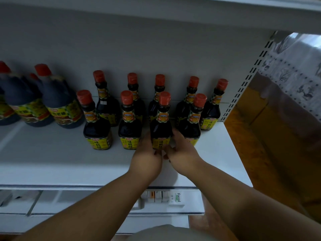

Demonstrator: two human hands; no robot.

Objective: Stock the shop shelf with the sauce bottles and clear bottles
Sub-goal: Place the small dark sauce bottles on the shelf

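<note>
On the white metal shelf, nine small dark square glass sauce bottles stand in two rows, five behind four. Left of them stand larger round dark plastic jugs.

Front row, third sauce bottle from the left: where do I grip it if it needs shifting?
Grip the third sauce bottle by its square lower body, from the open shelf front, fingers on both side faces. Neighbours crowd the sides and back; the neck is slim. Both the left hand and right hand already do this.
</note>
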